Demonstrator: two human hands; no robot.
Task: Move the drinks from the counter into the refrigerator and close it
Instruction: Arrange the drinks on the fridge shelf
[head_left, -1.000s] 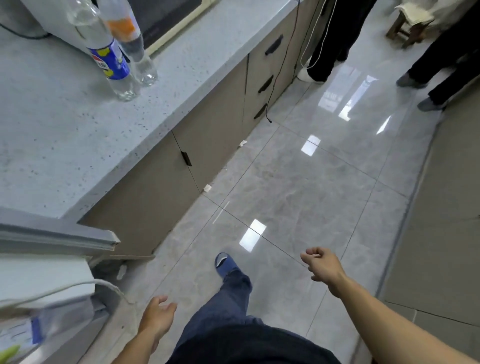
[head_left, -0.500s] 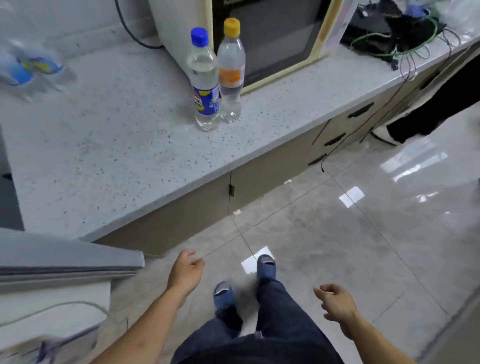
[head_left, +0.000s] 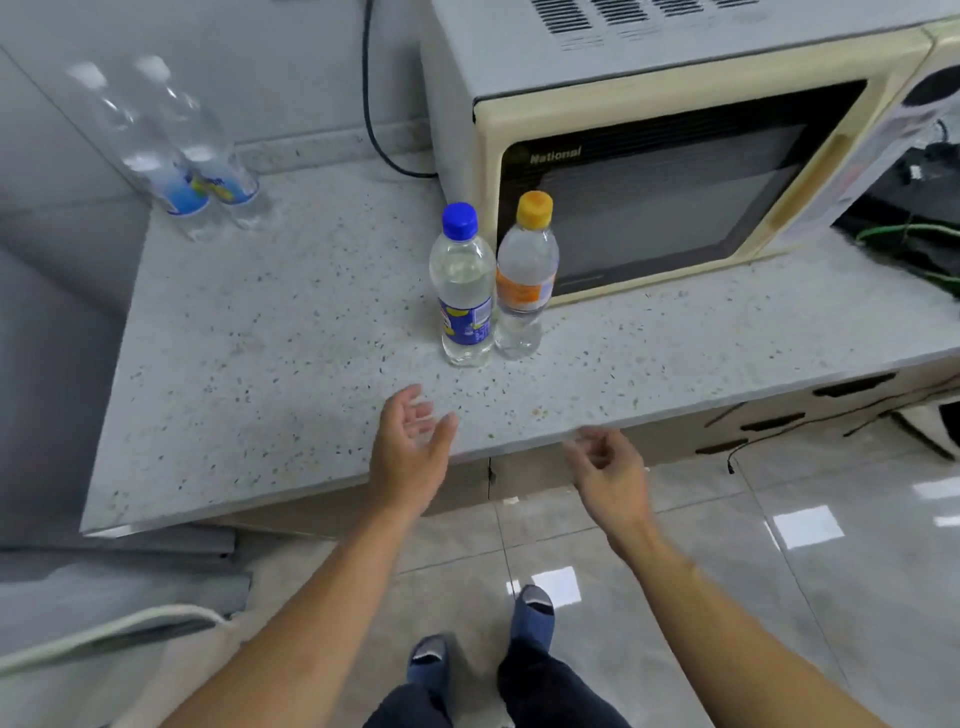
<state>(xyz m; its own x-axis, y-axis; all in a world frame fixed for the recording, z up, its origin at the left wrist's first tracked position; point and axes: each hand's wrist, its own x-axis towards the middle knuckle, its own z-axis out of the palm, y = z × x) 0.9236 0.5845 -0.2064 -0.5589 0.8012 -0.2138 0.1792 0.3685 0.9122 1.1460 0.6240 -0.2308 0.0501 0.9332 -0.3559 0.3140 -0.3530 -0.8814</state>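
Two clear drink bottles stand side by side on the speckled grey counter (head_left: 260, 364), just in front of a microwave. The blue-capped bottle (head_left: 462, 291) has a blue label; the orange-capped bottle (head_left: 525, 280) touches it on the right. Two more clear bottles (head_left: 176, 156) with blue and yellow labels stand blurred at the counter's back left corner. My left hand (head_left: 410, 452) hovers over the counter's front edge, fingers spread, below the blue-capped bottle. My right hand (head_left: 610, 473) hangs just off the edge, fingers loosely curled, empty. The open refrigerator door (head_left: 114, 577) shows at lower left.
A cream microwave (head_left: 675, 171) fills the back right of the counter, its black cord (head_left: 379, 130) running up the wall. Green and black cables (head_left: 914, 228) lie at the far right. Drawers (head_left: 769, 421) sit under the counter. Glossy tile floor (head_left: 779, 571) lies below.
I have turned to face the counter and stepped closer. Both hands rose from near my legs toward the counter edge, the left one opening below the blue-capped bottle.
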